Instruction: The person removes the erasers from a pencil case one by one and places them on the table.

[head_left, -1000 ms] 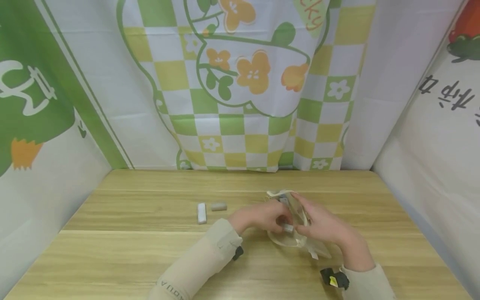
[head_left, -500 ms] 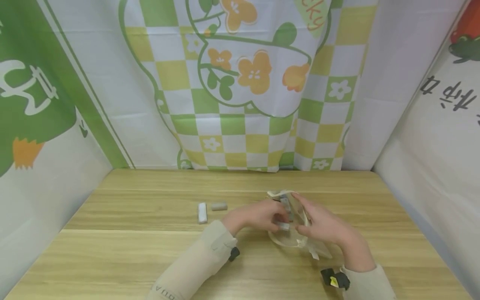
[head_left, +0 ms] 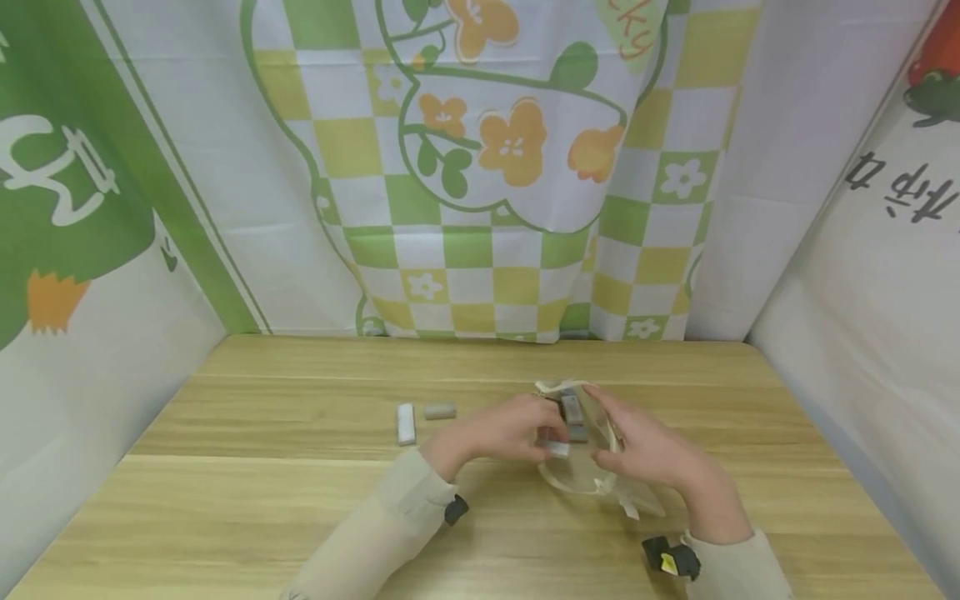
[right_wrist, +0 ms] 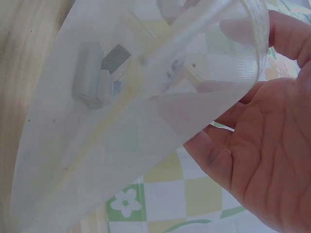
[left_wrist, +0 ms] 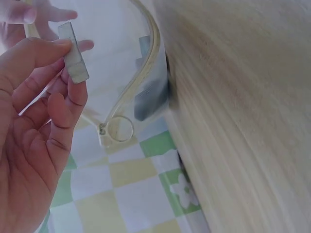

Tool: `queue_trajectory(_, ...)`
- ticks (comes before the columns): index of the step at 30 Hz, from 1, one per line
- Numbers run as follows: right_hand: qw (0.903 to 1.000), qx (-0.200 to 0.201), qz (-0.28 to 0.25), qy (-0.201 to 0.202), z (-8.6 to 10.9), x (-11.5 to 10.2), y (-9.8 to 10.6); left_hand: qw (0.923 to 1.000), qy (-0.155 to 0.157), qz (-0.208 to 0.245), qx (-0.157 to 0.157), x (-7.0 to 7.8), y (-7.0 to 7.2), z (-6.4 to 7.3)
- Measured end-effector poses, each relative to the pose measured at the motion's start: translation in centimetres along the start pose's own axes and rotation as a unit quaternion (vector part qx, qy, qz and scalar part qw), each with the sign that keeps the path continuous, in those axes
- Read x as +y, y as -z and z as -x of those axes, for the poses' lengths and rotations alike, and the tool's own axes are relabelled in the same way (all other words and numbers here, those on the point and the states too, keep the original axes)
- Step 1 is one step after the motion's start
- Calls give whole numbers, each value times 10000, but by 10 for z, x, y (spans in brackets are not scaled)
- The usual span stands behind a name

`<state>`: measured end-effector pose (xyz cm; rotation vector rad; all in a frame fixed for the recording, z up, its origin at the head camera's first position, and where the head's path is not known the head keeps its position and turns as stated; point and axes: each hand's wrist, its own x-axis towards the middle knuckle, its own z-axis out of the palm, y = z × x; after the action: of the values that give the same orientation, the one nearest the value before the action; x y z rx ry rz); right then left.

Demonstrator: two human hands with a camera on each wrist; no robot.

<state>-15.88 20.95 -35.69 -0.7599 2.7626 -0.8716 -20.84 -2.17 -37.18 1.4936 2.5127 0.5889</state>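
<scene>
A translucent zip bag (head_left: pixel 576 481) with a cream edge and a ring pull stands open on its side on the table. My left hand (head_left: pixel 513 429) pinches a small grey-white oblong block (left_wrist: pixel 74 56) between thumb and fingers at the bag's mouth. On the other side, my right hand (head_left: pixel 652 442) holds the bag's rim, thumb and fingers spread along it. Several similar blocks (right_wrist: pixel 90 73) lie inside, seen blurred through the film. Left of my left hand, a white block (head_left: pixel 406 424) and a greyer rounded one (head_left: pixel 439 411) lie on the table.
The wooden table (head_left: pixel 247 517) ends at a hanging checked cloth (head_left: pixel 480 250) at the back. White printed cloths (head_left: pixel 870 333) close off both sides. A black wrist strap (head_left: pixel 671 558) sits by my right sleeve.
My left hand has drawn back left toward the bag's near-left rim with the pinched block, uncovering more blocks inside. My right hand and the bag stay in place.
</scene>
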Motion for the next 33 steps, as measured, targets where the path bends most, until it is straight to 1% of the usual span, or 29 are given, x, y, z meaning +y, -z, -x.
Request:
queue_trajectory(7,10000,28,4,22,0,2,-2,9997,7,-49,232,-2,3,13)
queue_trajectory(15,10000,40,58,33,-1,1,-2,9983,2,167,553,-8,2,28)
queue_trajectory(21,9998,67,144,105,0,1,0,9978,87,254,611,-11,4,37)
queue_trajectory(33,9995,43,244,170,-1,0,-1,9956,441,379,738,-19,7,58)
